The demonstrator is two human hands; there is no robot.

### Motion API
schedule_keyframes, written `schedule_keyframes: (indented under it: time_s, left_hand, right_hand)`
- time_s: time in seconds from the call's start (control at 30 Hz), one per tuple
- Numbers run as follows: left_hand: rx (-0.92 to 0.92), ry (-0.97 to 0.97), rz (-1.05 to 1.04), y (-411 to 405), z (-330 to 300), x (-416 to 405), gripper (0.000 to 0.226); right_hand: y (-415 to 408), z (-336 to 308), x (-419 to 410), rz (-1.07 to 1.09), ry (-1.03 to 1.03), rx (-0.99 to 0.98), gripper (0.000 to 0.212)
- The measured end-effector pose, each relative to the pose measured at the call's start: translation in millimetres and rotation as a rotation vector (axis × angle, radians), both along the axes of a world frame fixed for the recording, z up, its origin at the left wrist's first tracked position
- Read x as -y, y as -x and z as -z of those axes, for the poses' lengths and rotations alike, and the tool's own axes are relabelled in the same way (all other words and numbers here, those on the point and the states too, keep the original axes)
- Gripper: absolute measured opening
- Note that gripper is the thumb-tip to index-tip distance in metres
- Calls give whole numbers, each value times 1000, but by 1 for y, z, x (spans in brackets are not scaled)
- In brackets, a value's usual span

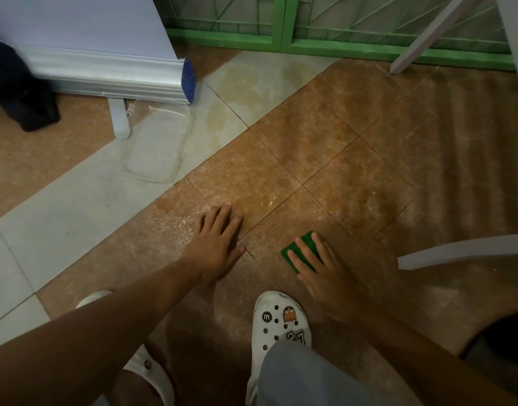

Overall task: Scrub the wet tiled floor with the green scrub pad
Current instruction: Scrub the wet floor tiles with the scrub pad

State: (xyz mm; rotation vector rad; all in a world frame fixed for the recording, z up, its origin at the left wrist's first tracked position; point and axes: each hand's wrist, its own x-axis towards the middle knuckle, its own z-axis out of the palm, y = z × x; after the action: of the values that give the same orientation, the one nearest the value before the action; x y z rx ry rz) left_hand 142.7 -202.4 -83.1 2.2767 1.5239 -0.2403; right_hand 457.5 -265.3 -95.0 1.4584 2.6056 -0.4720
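- Green scrub pad [295, 249] lies flat on the wet brown tiled floor [325, 148], just beyond a white clog [278, 323].
- Right hand [319, 273] presses it — fingers straight, slightly spread.
- Left hand [216, 244] rests flat on the tiles beside it, fingers extended.

This looks like an indoor room of a home or small shop, though which of the two cannot be told. The floor [325, 148] is glossy brown tile with a band of pale tile crossing toward ten o'clock, where a roll-up banner stand [105, 74] sits on its metal base. At twelve o'clock runs a green wire-mesh partition [281, 39], and white furniture legs [421, 39] enter at one and three o'clock.
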Motion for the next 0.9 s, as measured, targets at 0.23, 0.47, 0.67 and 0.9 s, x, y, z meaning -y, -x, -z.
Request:
schedule_keyframes:
  time_s: [0.23, 0.47, 0.67, 0.9]
  left_hand:
    - [27, -20, -19, -2, -1, 2, 83]
    - [59, -21, -42, -1, -1, 1, 79]
    - [97, -39, -53, 5, 0, -5, 66]
    - [108, -59, -58, 7, 3, -4, 66]
  right_hand:
    - [30, -10, -37, -103, -1, -76, 53]
    - [48, -14, -65, 1, 13, -95, 52]
    - [38, -7, -40, -174, -9, -80, 54]
    - [56, -6, -56, -177, -1, -78, 53]
